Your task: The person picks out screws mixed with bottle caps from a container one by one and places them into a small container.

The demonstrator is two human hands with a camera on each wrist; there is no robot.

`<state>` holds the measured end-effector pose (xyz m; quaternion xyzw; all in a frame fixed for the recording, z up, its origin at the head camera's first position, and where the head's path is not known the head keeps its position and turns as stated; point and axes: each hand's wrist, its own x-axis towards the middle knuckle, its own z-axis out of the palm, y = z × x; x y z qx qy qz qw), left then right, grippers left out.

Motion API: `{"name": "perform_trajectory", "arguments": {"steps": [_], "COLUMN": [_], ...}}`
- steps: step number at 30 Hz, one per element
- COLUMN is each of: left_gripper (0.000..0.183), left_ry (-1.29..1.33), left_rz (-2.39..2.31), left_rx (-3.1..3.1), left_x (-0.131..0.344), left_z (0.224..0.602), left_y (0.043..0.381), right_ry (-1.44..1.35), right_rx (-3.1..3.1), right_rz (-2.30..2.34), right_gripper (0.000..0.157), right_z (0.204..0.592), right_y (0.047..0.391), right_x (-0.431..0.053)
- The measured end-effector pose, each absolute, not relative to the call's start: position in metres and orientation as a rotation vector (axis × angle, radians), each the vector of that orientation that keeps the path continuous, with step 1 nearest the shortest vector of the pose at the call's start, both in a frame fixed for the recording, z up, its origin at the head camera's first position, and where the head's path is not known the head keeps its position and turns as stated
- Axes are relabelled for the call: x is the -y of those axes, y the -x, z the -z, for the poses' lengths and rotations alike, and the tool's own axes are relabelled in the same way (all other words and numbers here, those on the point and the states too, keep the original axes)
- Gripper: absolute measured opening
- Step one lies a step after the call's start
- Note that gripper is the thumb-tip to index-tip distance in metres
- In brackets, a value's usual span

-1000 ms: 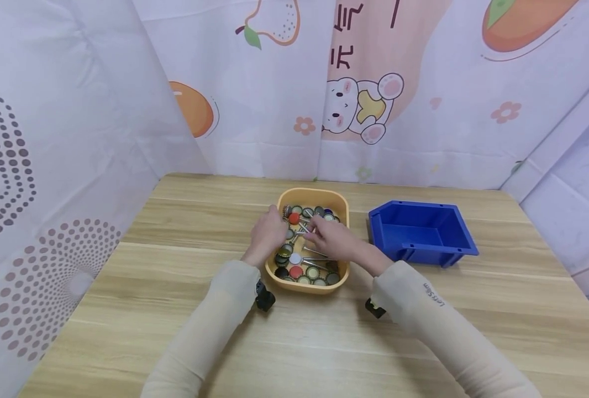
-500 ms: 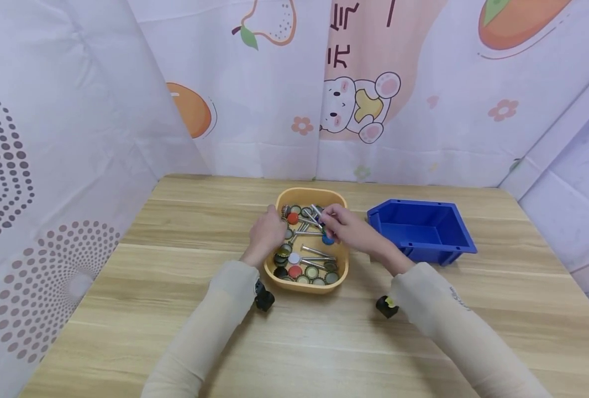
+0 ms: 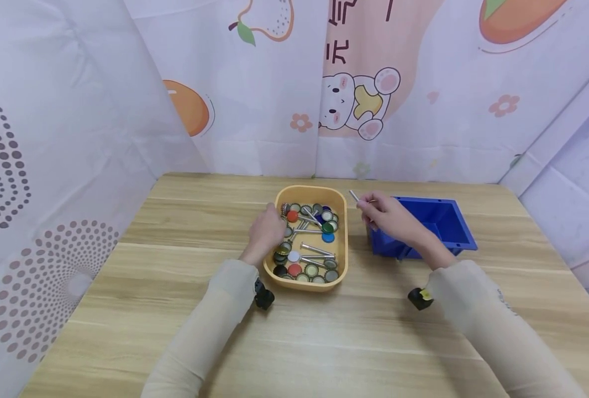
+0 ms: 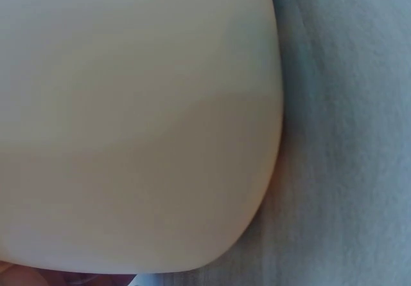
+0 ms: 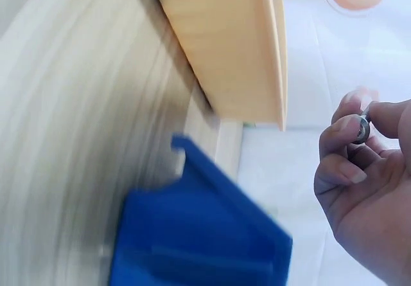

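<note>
My right hand (image 3: 391, 216) pinches a metal bolt (image 3: 354, 195) between thumb and fingers, above the left end of a blue plastic bin (image 3: 446, 216). In the right wrist view the bolt's round head (image 5: 362, 132) shows between the fingertips. My left hand (image 3: 267, 232) grips the left rim of a yellow-orange box (image 3: 346, 237); the box's wall (image 4: 141, 106) fills most of the left wrist view and hides nearly all of that hand. Inside the box lie several bolts (image 3: 318, 250) and many bottle caps (image 3: 294, 269) in red, green, blue, black and silver.
Both containers stand on a wood-grain table (image 3: 324, 337), the blue bin to the right of the box. A printed white curtain (image 3: 254, 110) hangs along the table's back edge. A small black camera (image 3: 420, 298) is worn under the right wrist, another camera (image 3: 264, 298) under the left.
My right hand has lifted the bolt out of the box and carried it right, to the blue bin. My left hand has stayed at the box's rim.
</note>
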<state>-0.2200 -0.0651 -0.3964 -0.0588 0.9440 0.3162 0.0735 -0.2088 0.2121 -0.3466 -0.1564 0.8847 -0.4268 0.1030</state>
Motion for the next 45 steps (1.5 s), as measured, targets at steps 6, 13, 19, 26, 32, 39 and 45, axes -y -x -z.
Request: {"name": "perform_trajectory", "arguments": {"steps": [6,13,19,26,32,39,45], "left_gripper": [0.034,0.033,0.029,0.028,0.030,0.033,0.030], "left_ry": [0.169,0.172,0.174,0.178,0.172,0.169,0.169], "left_rz": [-0.963,-0.963,-0.954,-0.971,-0.983,-0.976,-0.991], "left_rx": [-2.832,-2.833,-2.833,-2.823,-2.826,-2.835,-2.835], "left_x": [0.066,0.066,0.066,0.066,0.065,0.065,0.066], "left_z": [0.397,0.397,0.397,0.396,0.396,0.397,0.397], "left_y": [0.220,0.220,0.220,0.219,0.219,0.220,0.220], "right_ry": [0.430,0.402,0.415,0.398,0.374,0.391,0.440], "right_rx": [-2.633,-2.704,-2.775,-2.831,-2.823,-2.873,-2.917], "right_rz": [1.230,1.093,0.904,0.660,0.586,0.446,0.369], "right_gripper": [0.034,0.036,0.031,0.025,0.023,0.025,0.025], "right_z": [0.341,0.342,0.345,0.349,0.354,0.356,0.348], "right_y": [0.209,0.209,0.207,0.209,0.210,0.210,0.210], "right_x": [-0.239,-0.264,-0.274,-0.279,-0.282,-0.284,-0.277]}}
